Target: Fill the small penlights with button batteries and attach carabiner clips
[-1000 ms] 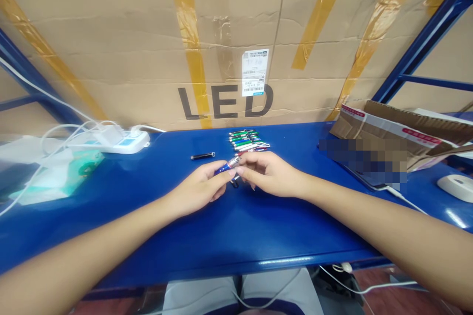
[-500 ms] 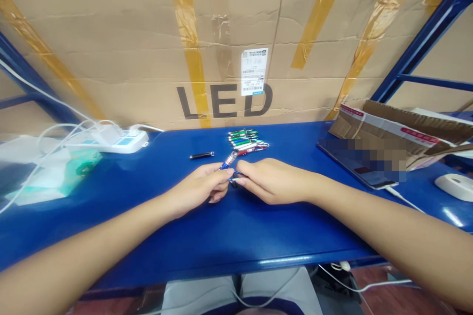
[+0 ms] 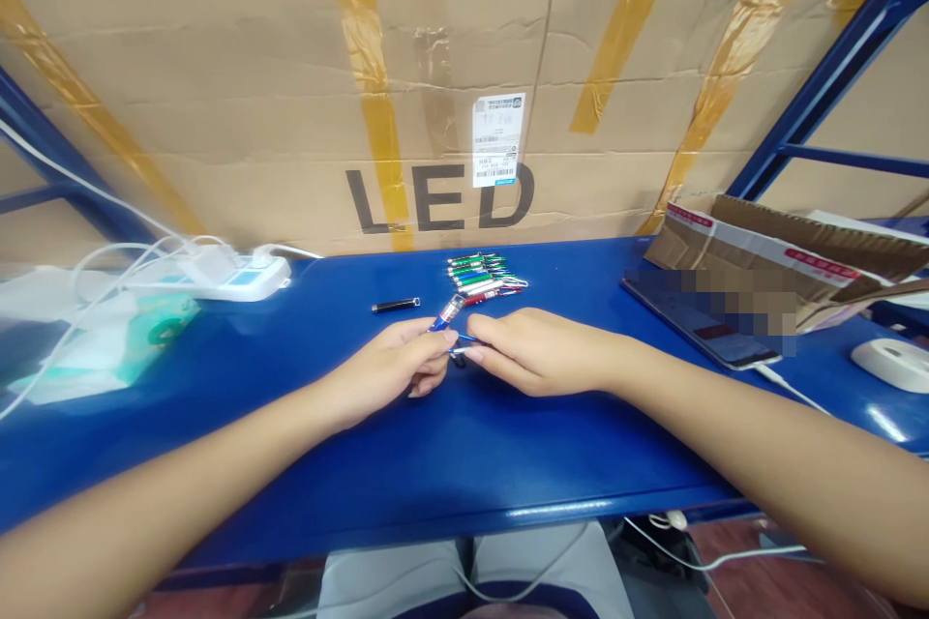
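My left hand (image 3: 406, 358) is closed around a blue pen-like tube (image 3: 445, 313), whose silver, printed end sticks up past the thumb. Facing it, my right hand (image 3: 537, 348) pinches a thin blue and silver piece (image 3: 465, 345) that reaches across to my left fingers. How that piece joins the tube is hidden by the fingers. Just beyond my hands, several slim pen-like tubes (image 3: 475, 273) in green, blue, silver and red lie side by side. A black tube (image 3: 396, 306) with a small metal loop at its end lies apart, to their left.
A white power strip (image 3: 247, 280) with cables and a green-and-white plastic packet (image 3: 137, 343) lie left on the blue table (image 3: 406, 484). To the right are a phone (image 3: 697, 324) on a cable, an open cardboard box (image 3: 769, 251) and a white mouse (image 3: 892, 366). A large LED carton (image 3: 276, 116) stands behind.
The view has shifted very slightly. Both hands keep the same grip on the blue tube and the thin piece, with barely any movement.
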The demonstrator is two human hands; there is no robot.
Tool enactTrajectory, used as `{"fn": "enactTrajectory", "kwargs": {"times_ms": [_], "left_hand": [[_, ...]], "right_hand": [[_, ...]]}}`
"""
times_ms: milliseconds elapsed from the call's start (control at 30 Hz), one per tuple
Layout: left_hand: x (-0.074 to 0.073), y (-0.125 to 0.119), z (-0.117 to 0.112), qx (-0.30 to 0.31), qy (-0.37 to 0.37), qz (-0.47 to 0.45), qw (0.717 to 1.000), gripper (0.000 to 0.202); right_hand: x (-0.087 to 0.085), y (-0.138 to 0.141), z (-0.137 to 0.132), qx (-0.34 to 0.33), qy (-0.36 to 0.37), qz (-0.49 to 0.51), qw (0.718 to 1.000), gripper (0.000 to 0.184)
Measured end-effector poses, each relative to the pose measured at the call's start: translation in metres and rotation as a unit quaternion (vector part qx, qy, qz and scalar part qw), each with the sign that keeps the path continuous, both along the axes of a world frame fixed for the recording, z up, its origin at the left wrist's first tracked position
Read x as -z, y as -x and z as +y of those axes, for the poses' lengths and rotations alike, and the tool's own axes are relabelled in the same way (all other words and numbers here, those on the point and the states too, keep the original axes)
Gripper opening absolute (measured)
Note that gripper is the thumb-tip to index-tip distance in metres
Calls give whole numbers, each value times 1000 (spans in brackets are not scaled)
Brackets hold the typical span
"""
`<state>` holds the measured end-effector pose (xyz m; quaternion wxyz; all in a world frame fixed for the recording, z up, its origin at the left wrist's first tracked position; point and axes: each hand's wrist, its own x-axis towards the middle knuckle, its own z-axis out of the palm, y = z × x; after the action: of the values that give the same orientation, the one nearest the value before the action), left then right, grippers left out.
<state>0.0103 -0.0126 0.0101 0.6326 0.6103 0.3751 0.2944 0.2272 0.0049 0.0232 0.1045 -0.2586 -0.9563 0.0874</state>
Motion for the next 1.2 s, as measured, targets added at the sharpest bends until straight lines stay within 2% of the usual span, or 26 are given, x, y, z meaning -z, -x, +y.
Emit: {"fn": "enactTrajectory", "kwargs": {"times_ms": [200,400,600,733,900,1200], "left_hand": [[3,0,-1,19,-7,9,1000,32],[7,0,-3,24,-46,35,998,35],[5,0,-4,2,-98,89,991,40],[5,4,-3,-6,-128,118,985,42],[1,5,-6,7,-179,174,968,44],[-2,1,-12,23,-201,222,954,43]], "right_hand": [[5,5,-2,19,-67,-9,998,27],[2,11,-10,68,-63,-23,995,18],[0,11,-11,103,-70,-40,991,20],[-1,6,-4,149,-97,-35,983,27],[-8,2,0,215,-119,-36,969,26],[-6,10,-6,214,-153,-58,963,30]]}}
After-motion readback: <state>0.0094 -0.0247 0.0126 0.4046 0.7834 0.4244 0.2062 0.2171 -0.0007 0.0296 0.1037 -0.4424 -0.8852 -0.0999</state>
